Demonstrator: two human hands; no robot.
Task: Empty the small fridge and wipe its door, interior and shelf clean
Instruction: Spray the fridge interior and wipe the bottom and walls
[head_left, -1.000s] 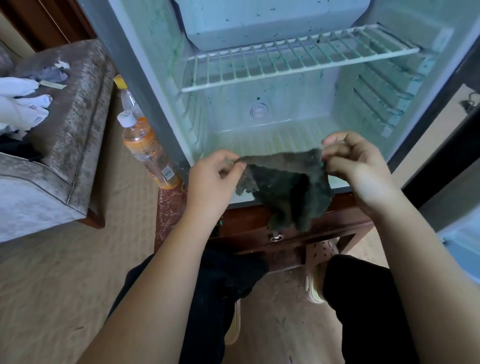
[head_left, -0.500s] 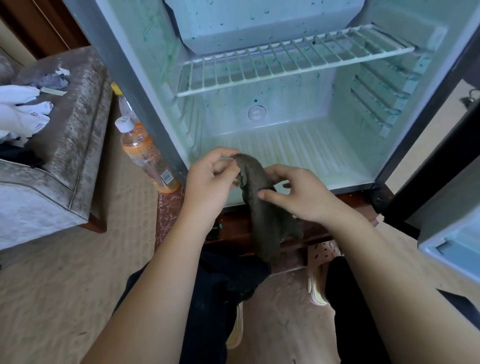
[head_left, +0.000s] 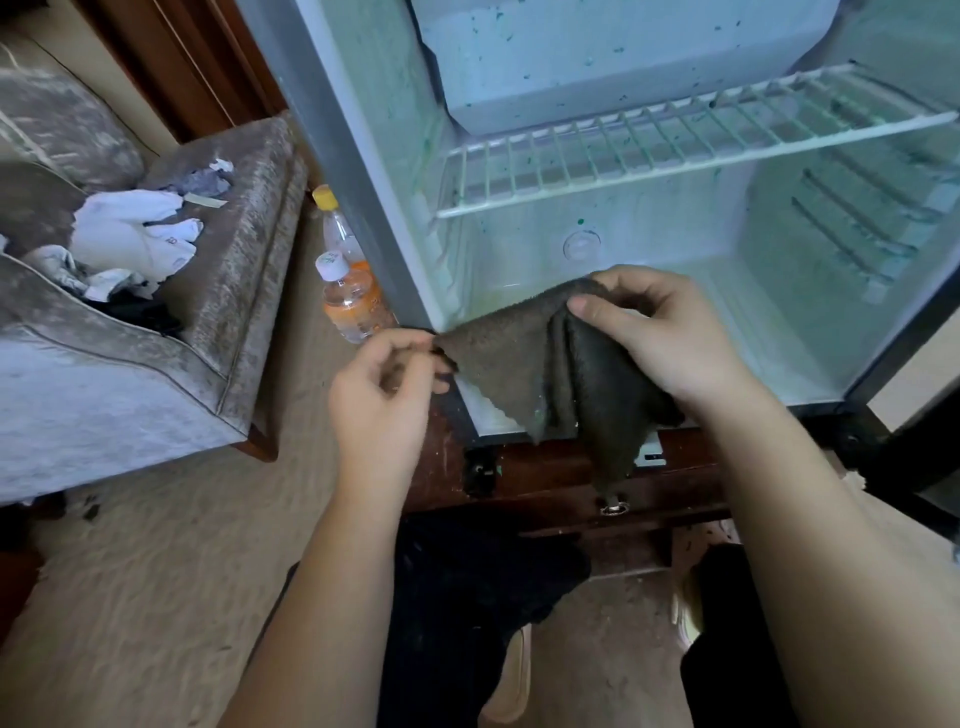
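1. Fingers (head_left: 634, 283) of the right hand (head_left: 670, 338) are clamped on a fold of the dark cloth (head_left: 514, 358); the left hand (head_left: 384, 389) pinches its left corner, fingers curled.
2. Fridge (head_left: 343, 156): fills the upper right of the frame, interior exposed, nothing stored in view, walls speckled green.
3. Wire shelf (head_left: 675, 140): upper right, above both hands, spanning the cavity.
4. Cloth: centre frame, long axis left-to-right between the hands, lower corners hanging before the fridge's bottom edge.
5. Governing relation: the fridge floor lies just up-frame of the cloth; the right hand is nearer, so it probably wipes first.
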